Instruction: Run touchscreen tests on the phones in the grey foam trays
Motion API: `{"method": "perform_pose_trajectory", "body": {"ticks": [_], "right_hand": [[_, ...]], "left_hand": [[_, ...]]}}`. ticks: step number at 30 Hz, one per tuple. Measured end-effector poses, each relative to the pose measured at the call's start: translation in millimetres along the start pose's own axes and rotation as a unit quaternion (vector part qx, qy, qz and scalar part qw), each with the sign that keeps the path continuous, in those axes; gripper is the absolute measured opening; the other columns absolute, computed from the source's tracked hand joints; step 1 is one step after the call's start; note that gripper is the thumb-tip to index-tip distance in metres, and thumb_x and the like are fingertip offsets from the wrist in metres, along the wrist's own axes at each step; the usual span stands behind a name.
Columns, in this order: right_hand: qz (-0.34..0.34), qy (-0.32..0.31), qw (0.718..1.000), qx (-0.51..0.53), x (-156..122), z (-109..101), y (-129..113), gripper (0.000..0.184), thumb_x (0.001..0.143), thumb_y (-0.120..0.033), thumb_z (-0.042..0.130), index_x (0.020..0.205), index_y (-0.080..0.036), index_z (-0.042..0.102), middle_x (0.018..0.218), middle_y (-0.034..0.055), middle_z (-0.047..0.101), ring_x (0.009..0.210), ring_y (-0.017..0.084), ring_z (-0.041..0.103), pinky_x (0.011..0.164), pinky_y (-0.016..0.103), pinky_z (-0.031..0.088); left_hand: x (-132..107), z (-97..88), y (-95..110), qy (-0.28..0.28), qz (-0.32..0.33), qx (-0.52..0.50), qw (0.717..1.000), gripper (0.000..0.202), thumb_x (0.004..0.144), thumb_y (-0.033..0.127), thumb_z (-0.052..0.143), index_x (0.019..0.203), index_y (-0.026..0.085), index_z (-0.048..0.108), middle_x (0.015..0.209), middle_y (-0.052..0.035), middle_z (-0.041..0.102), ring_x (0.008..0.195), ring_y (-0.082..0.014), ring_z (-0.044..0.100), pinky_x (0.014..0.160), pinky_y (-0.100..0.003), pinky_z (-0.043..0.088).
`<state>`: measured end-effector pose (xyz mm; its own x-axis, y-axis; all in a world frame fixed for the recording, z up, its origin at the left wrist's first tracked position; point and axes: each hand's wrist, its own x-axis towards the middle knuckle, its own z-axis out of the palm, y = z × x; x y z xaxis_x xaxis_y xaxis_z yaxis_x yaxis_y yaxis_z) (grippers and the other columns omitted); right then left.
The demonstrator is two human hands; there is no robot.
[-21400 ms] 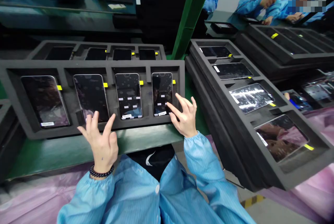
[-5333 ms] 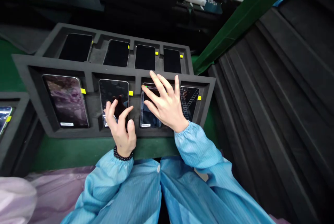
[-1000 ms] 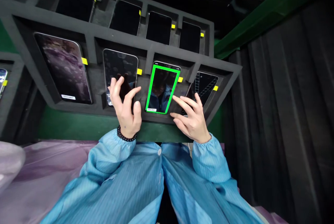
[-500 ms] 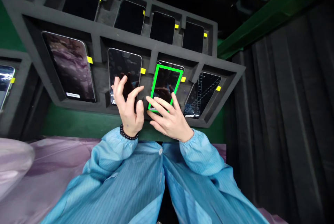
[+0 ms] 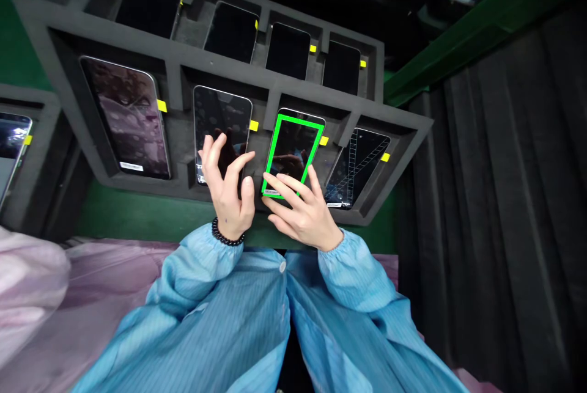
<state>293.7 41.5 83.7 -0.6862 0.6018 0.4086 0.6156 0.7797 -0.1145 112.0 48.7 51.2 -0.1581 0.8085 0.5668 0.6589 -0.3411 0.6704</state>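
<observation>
A smartphone with a bright green frame on its dark screen lies in a slot of the black foam tray. Over its lower end is my right hand, fingers apart; whether the fingertips touch the glass I cannot tell. My left hand, with a black coiled band at the wrist, hovers by a dark-screened smartphone with its fingers spread and holds nothing. To the right, another smartphone shows a grid of pale lines. At the left lies a larger-looking smartphone with a reflective screen.
Several dark phones sit in the tray's back row, one being a phone with a yellow tab. Another tray stands at the far left. A pinkish sleeve of a person is beside me. Black curtain hangs on the right.
The view has shifted slightly. The status icons at the top of the green-framed phone's screen no longer show. Both hands keep nearly the same pose.
</observation>
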Motion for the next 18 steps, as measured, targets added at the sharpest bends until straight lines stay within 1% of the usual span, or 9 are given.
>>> {"method": "perform_pose_trajectory", "body": {"ticks": [2,5,8,11,14,16,18], "right_hand": [[0.008,0.014,1.000,0.001,-3.0,-3.4,2.2,0.026,0.103,-0.036,0.051,0.110,-0.023,0.073,0.148,0.0065,0.062,0.135,0.023,0.057,0.133,0.056,0.014],[0.019,0.019,1.000,0.003,-5.1,-6.6,4.1,0.026,0.103,-0.036,0.052,0.109,-0.023,0.074,0.147,0.0062,0.063,0.135,0.023,0.057,0.133,0.056,0.015],[0.013,0.022,1.000,0.001,-3.3,-4.9,2.8,0.028,0.104,-0.036,0.050,0.107,-0.023,0.074,0.145,0.0060,0.065,0.133,0.022,0.058,0.134,0.055,0.012],[0.002,0.010,1.000,-0.008,0.6,-0.3,-0.3,0.029,0.104,-0.036,0.050,0.109,-0.021,0.074,0.145,0.0080,0.064,0.133,0.022,0.059,0.134,0.054,0.007],[0.003,-0.012,1.000,-0.015,4.0,1.6,-2.1,0.027,0.103,-0.036,0.052,0.113,-0.020,0.073,0.149,0.0099,0.061,0.136,0.023,0.056,0.134,0.057,0.007],[-0.005,-0.009,1.000,-0.012,4.8,-0.4,-1.9,0.028,0.104,-0.035,0.050,0.112,-0.021,0.073,0.148,0.0086,0.062,0.136,0.022,0.057,0.134,0.056,0.007],[-0.013,0.008,1.000,-0.008,4.5,-3.7,-1.1,0.030,0.105,-0.035,0.047,0.109,-0.022,0.074,0.145,0.0068,0.065,0.133,0.021,0.059,0.134,0.054,0.005]], "left_hand": [[-0.3,0.0,-0.5,-0.004,0.000,0.005,1.000,0.043,0.101,0.042,0.038,0.127,0.020,0.065,0.160,-0.0122,0.039,0.157,-0.0310,0.024,0.131,-0.054,0.020],[-0.4,0.1,-0.2,-0.009,-0.013,0.014,1.000,0.046,0.101,0.044,0.036,0.127,0.020,0.065,0.160,-0.0125,0.039,0.157,-0.0318,0.024,0.131,-0.055,0.020],[-0.4,0.4,0.4,-0.009,-0.023,0.016,1.000,0.046,0.101,0.045,0.036,0.125,0.019,0.066,0.160,-0.0129,0.039,0.157,-0.0318,0.024,0.131,-0.055,0.021],[-0.6,0.5,0.5,-0.007,-0.016,0.007,1.000,0.045,0.100,0.043,0.037,0.125,0.019,0.066,0.160,-0.0132,0.039,0.158,-0.0308,0.024,0.131,-0.055,0.020],[-0.5,0.3,0.6,-0.008,-0.021,0.010,1.000,0.046,0.101,0.044,0.036,0.125,0.019,0.066,0.160,-0.0132,0.039,0.157,-0.0314,0.025,0.131,-0.055,0.020],[-0.1,0.1,0.8,-0.009,-0.026,0.014,1.000,0.047,0.101,0.046,0.035,0.125,0.019,0.066,0.160,-0.0131,0.039,0.157,-0.0320,0.024,0.130,-0.056,0.020],[0.3,-0.1,1.0,-0.010,-0.022,0.013,1.000,0.047,0.101,0.045,0.036,0.125,0.019,0.066,0.160,-0.0132,0.039,0.157,-0.0314,0.024,0.130,-0.055,0.020]]}}
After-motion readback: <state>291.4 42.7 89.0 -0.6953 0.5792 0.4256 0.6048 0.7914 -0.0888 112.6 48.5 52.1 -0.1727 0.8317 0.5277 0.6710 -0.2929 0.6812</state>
